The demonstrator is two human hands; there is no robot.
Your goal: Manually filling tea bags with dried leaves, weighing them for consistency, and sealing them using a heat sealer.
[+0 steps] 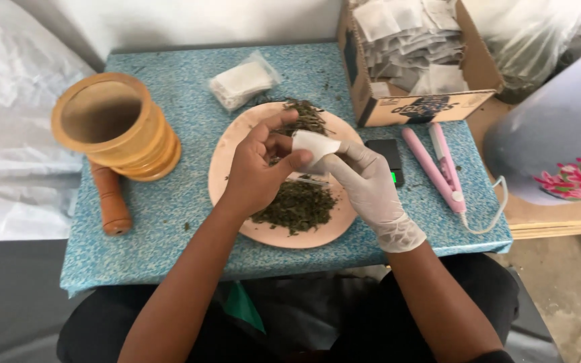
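Observation:
My bare left hand (pixel 255 171) and my right hand (pixel 370 188), which wears a white glove, meet over a pink plate (pixel 226 158) on a small blue table (pixel 169 222). Both pinch a small white paper sachet (pixel 314 144), the left thumb and fingers at its left edge, the gloved fingers at its right. Dried green crushed leaves (pixel 297 205) lie heaped on the plate below the hands, and a looser clump of leaves (pixel 307 115) sits at the plate's far rim.
A wooden mortar (pixel 112 128) with its pestle (pixel 110 198) stands at the left. A clear bag of white sachets (pixel 242 82) lies behind the plate. A cardboard box (pixel 417 104) full of sachets, a black pocket scale (pixel 386 158) and a pink heat sealer (pixel 438 168) sit at the right.

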